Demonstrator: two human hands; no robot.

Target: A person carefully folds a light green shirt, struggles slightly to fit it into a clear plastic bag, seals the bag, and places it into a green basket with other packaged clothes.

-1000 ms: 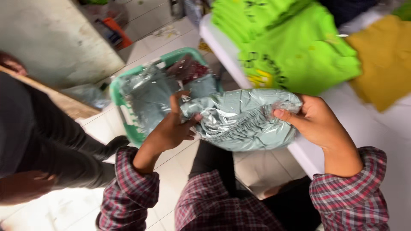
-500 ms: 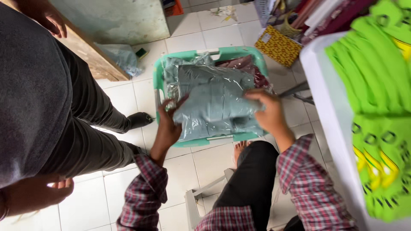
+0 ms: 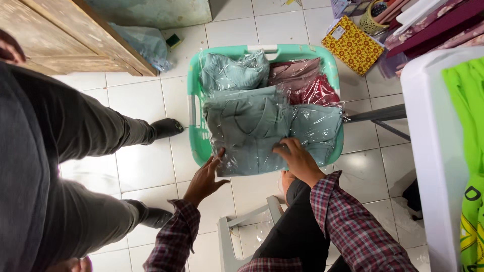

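While the right hand (image 3: 300, 160) presses flat, fingers spread and unclenched, on the uppermost bagged grey-green garment (image 3: 249, 128), the left hand (image 3: 205, 176) rests open at its lower-left corner, gripping nothing. That packet lies on top of the stack inside the mint-green laundry basket (image 3: 194, 106), beside a second grey-green packet (image 3: 317, 128) and in front of a maroon one (image 3: 302, 80). Good practice would be to square the slippery film wrapper against its neighbours and press evenly, so it sits level and does not slide over the near rim. Another person's legs (image 3: 101, 131) stand to the left.
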